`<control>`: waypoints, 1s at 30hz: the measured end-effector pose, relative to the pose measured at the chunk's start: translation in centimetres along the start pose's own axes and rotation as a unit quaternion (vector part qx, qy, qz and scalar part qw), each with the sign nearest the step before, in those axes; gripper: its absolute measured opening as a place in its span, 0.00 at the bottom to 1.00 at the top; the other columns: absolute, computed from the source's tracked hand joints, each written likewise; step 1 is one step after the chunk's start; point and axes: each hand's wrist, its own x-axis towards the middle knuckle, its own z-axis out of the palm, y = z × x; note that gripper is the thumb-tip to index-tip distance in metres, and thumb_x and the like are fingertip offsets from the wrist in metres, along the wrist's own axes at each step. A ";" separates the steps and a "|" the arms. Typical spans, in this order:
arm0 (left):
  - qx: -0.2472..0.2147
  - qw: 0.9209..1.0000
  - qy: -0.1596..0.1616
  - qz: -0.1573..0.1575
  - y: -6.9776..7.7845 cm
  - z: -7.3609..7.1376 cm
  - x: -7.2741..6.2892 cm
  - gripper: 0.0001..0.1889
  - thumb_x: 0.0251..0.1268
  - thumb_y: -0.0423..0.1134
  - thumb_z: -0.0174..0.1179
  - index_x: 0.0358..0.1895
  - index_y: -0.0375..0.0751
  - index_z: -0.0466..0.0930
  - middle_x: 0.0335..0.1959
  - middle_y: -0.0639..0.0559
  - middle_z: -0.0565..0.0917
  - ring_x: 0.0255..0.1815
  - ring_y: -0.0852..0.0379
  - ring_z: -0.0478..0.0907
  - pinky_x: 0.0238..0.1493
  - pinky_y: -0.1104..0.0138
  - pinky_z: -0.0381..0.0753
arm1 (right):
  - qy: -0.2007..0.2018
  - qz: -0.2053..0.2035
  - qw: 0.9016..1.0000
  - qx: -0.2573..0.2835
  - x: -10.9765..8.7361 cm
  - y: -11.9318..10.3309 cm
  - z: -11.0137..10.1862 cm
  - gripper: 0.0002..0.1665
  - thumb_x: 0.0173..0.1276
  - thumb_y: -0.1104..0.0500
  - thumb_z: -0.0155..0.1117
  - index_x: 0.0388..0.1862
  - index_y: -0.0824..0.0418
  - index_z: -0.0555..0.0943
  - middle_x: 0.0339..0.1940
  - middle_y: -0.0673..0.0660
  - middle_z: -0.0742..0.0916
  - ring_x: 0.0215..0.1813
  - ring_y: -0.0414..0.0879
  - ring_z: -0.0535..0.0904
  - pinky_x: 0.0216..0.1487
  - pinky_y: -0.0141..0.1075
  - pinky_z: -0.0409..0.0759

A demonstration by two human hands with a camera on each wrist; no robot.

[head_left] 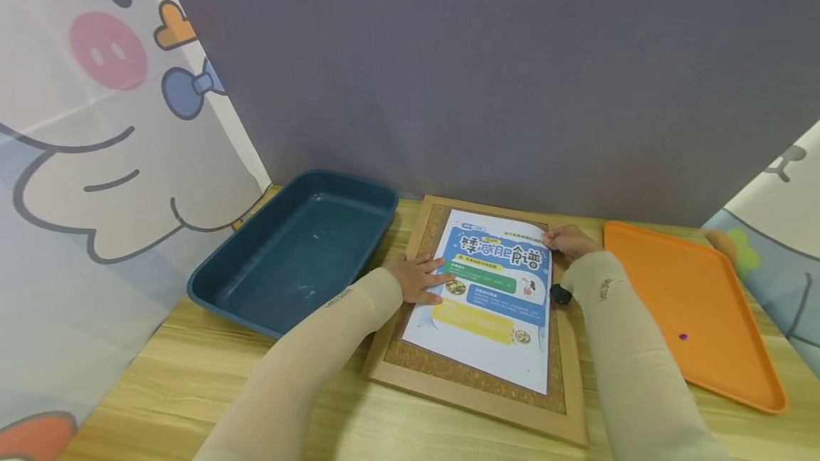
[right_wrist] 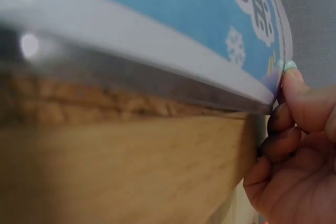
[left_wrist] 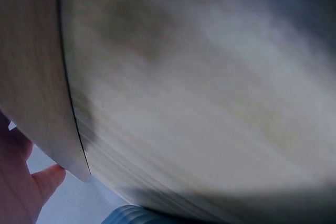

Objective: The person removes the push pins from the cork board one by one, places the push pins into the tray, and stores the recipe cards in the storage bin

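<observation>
A printed sheet of paper (head_left: 487,358) with blue, green and yellow blocks and large lettering lies over a wood-framed cork board (head_left: 474,404). My left hand (head_left: 418,279) rests on the sheet's left edge, fingers spread. At the sheet's top right corner, my right hand (head_left: 570,240) pinches the paper between thumb and fingers. The right wrist view shows the paper (right_wrist: 173,30) slightly lifted above the cork (right_wrist: 100,98) along its edge, with the right hand (right_wrist: 299,129) at the corner. Only part of the left hand (left_wrist: 21,177) shows in the left wrist view, beside the wooden frame (left_wrist: 31,77).
To the left of the board is a deep dark-teal tray (head_left: 291,255). An orange tray (head_left: 673,283) lies at the right with one tiny purple piece (head_left: 683,336) on it. A grey partition (head_left: 480,77) rises behind the wood-grain table (head_left: 211,368).
</observation>
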 end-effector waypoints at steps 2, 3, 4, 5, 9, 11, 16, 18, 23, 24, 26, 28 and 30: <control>-0.001 1.000 0.000 0.001 0.0 0.0 0.0 0.33 0.70 0.68 0.32 0.76 0.71 0.40 0.78 0.62 0.38 0.77 0.59 0.38 0.72 0.52 0.52 | 0.006 0.002 1.000 -0.005 0.0 -0.1 0.0 0.11 0.74 0.64 0.50 0.33 0.69 0.74 0.33 0.58 0.76 0.45 0.55 0.68 0.48 0.42 0.64; -0.001 1.000 0.000 0.001 0.0 0.0 0.0 0.33 0.70 0.68 0.32 0.76 0.71 0.40 0.78 0.62 0.38 0.77 0.59 0.38 0.72 0.52 0.52 | 0.009 0.005 1.000 -0.007 0.1 -0.1 0.0 0.11 0.73 0.64 0.51 0.31 0.68 0.74 0.32 0.58 0.76 0.44 0.54 0.68 0.47 0.42 0.64; 0.000 1.000 0.000 0.000 0.0 0.0 0.0 0.33 0.70 0.68 0.32 0.76 0.71 0.40 0.78 0.62 0.37 0.77 0.59 0.38 0.72 0.52 0.52 | 0.012 0.011 1.000 -0.005 0.2 -0.2 0.0 0.11 0.73 0.63 0.51 0.29 0.67 0.74 0.31 0.57 0.76 0.43 0.54 0.68 0.46 0.41 0.64; 0.000 1.000 -0.001 0.000 0.0 0.0 0.0 0.33 0.70 0.68 0.31 0.76 0.71 0.39 0.78 0.62 0.37 0.77 0.59 0.38 0.72 0.52 0.52 | 0.014 0.019 1.000 -0.004 0.3 -0.2 0.0 0.12 0.72 0.63 0.51 0.27 0.65 0.73 0.29 0.56 0.75 0.40 0.53 0.68 0.44 0.39 0.65; 0.008 1.000 0.000 -0.001 0.0 0.2 0.1 0.33 0.70 0.68 0.31 0.76 0.72 0.39 0.78 0.62 0.38 0.77 0.59 0.38 0.71 0.53 0.53 | 0.009 0.073 0.997 0.033 0.4 -0.6 -0.3 0.11 0.70 0.61 0.53 0.28 0.65 0.74 0.25 0.55 0.72 0.35 0.51 0.68 0.37 0.38 0.65; 0.011 1.000 -0.001 -0.001 -0.1 0.3 0.1 0.33 0.70 0.68 0.31 0.76 0.72 0.39 0.78 0.62 0.38 0.77 0.59 0.38 0.71 0.53 0.53 | -0.001 0.095 0.994 0.048 0.4 -0.7 -0.4 0.10 0.71 0.61 0.52 0.32 0.67 0.74 0.25 0.55 0.71 0.34 0.51 0.68 0.37 0.38 0.65; 0.011 1.000 -0.001 -0.001 -0.2 0.2 0.2 0.33 0.70 0.68 0.31 0.76 0.72 0.39 0.78 0.62 0.38 0.77 0.58 0.38 0.71 0.52 0.53 | -0.002 0.086 0.996 0.024 0.3 -0.9 -0.4 0.11 0.72 0.62 0.52 0.31 0.67 0.74 0.24 0.54 0.73 0.31 0.48 0.69 0.35 0.36 0.67; 0.010 1.000 0.000 0.001 -0.2 0.1 0.2 0.33 0.70 0.68 0.31 0.76 0.72 0.40 0.78 0.62 0.38 0.77 0.58 0.38 0.71 0.52 0.53 | 0.002 0.054 0.998 -0.019 0.1 -0.8 -0.4 0.13 0.71 0.62 0.52 0.25 0.65 0.73 0.20 0.52 0.72 0.26 0.46 0.69 0.30 0.34 0.67; 0.012 1.000 -0.003 0.000 -0.1 0.1 0.3 0.33 0.70 0.68 0.31 0.76 0.72 0.39 0.78 0.62 0.38 0.77 0.58 0.38 0.72 0.53 0.53 | 0.009 -0.024 0.990 -0.142 -0.1 -0.5 -0.1 0.14 0.67 0.63 0.56 0.21 0.66 0.75 0.17 0.52 0.71 0.23 0.44 0.67 0.28 0.34 0.65; 0.013 1.000 -0.003 0.000 -0.1 0.1 0.4 0.33 0.70 0.68 0.30 0.76 0.72 0.39 0.78 0.62 0.37 0.77 0.59 0.38 0.72 0.53 0.53 | 0.012 -0.033 0.987 -0.159 -0.1 -0.4 0.0 0.13 0.67 0.63 0.57 0.23 0.67 0.77 0.18 0.53 0.72 0.25 0.45 0.68 0.29 0.34 0.66; 0.016 1.000 -0.001 0.000 -0.1 0.1 0.4 0.33 0.70 0.68 0.30 0.76 0.72 0.39 0.78 0.62 0.37 0.77 0.59 0.38 0.71 0.53 0.53 | 0.019 -0.035 0.984 -0.172 -0.1 -0.3 0.1 0.11 0.67 0.63 0.58 0.26 0.69 0.78 0.22 0.55 0.75 0.29 0.48 0.70 0.32 0.37 0.66; 0.018 1.000 0.001 -0.001 -0.1 0.2 0.4 0.33 0.70 0.68 0.31 0.76 0.73 0.39 0.78 0.62 0.38 0.77 0.58 0.39 0.71 0.52 0.54 | 0.026 -0.041 0.982 -0.181 -0.1 -0.3 0.2 0.10 0.67 0.64 0.59 0.29 0.71 0.79 0.24 0.58 0.76 0.31 0.51 0.71 0.34 0.39 0.68; 0.018 1.000 0.001 -0.002 -0.1 0.2 0.4 0.33 0.70 0.68 0.31 0.76 0.73 0.39 0.78 0.62 0.38 0.77 0.58 0.39 0.71 0.52 0.54 | 0.031 -0.037 0.983 -0.179 0.0 -0.3 0.5 0.09 0.67 0.64 0.59 0.30 0.71 0.78 0.26 0.59 0.78 0.33 0.52 0.72 0.36 0.40 0.69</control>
